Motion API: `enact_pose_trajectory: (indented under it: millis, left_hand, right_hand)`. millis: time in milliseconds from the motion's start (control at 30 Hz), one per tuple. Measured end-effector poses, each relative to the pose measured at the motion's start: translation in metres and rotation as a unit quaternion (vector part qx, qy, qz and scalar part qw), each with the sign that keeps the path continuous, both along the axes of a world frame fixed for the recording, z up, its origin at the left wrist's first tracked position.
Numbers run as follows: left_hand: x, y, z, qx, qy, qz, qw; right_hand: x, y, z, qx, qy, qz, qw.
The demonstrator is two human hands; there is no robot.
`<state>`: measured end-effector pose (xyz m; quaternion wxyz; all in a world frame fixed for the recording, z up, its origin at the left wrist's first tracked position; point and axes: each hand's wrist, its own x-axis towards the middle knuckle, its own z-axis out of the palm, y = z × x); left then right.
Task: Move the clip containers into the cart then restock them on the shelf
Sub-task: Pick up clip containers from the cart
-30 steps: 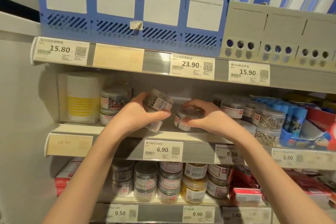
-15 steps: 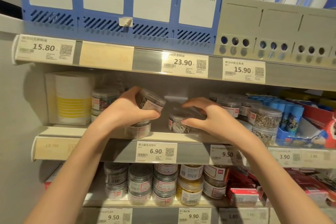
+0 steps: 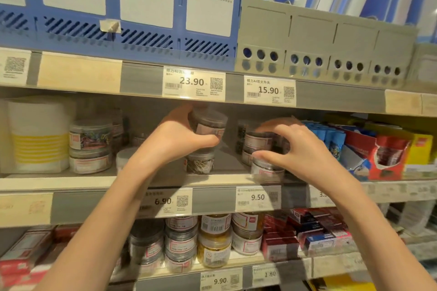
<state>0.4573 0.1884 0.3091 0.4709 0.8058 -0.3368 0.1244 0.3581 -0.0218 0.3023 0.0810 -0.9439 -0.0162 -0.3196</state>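
My left hand point(image 3: 175, 142) grips a clear round clip container point(image 3: 209, 124) with a white label and holds it tilted above the middle shelf point(image 3: 71, 182). Just below it a second clip container point(image 3: 199, 164) of silver clips stands on the shelf. To the right, my right hand point(image 3: 300, 151) curls round a stacked clip container point(image 3: 257, 141), fingers arched over its top and thumb under it. Another clip container point(image 3: 267, 170) sits at the shelf's front edge below my thumb. No cart is in view.
Two more stacked clip jars point(image 3: 89, 146) and a white and yellow box point(image 3: 37, 134) stand at the left. Blue tubes point(image 3: 331, 134) and a red box point(image 3: 387, 156) crowd the right. The upper shelf's price rail point(image 3: 194, 82) hangs just above my hands. Several jars point(image 3: 212, 241) fill the lower shelf.
My right hand let go of the container it had set on the shelf and moved right onto the stacked containers. My left hand still holds its tilted container.
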Motion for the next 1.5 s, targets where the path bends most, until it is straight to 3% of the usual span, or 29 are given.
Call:
enact_pose_trajectory:
  millis: [333, 733, 967, 1500]
  left_hand:
    - [-0.015, -0.057, -0.013, 0.052, -0.017, -0.023, 0.998]
    - [-0.025, -0.087, -0.026, 0.014, -0.005, -0.047, 0.999]
    - [-0.023, -0.095, -0.029, 0.037, -0.036, -0.033, 0.998]
    - [-0.025, -0.101, -0.032, 0.070, -0.060, -0.007, 0.996]
  right_hand:
    - [-0.021, -0.038, -0.015, 0.007, -0.019, -0.030, 0.999]
    - [-0.021, -0.050, -0.031, 0.038, -0.046, 0.006, 0.998]
    - [-0.021, -0.057, -0.038, 0.119, -0.064, 0.039, 0.990]
    - [-0.017, -0.074, -0.048, 0.098, -0.076, 0.060, 0.991]
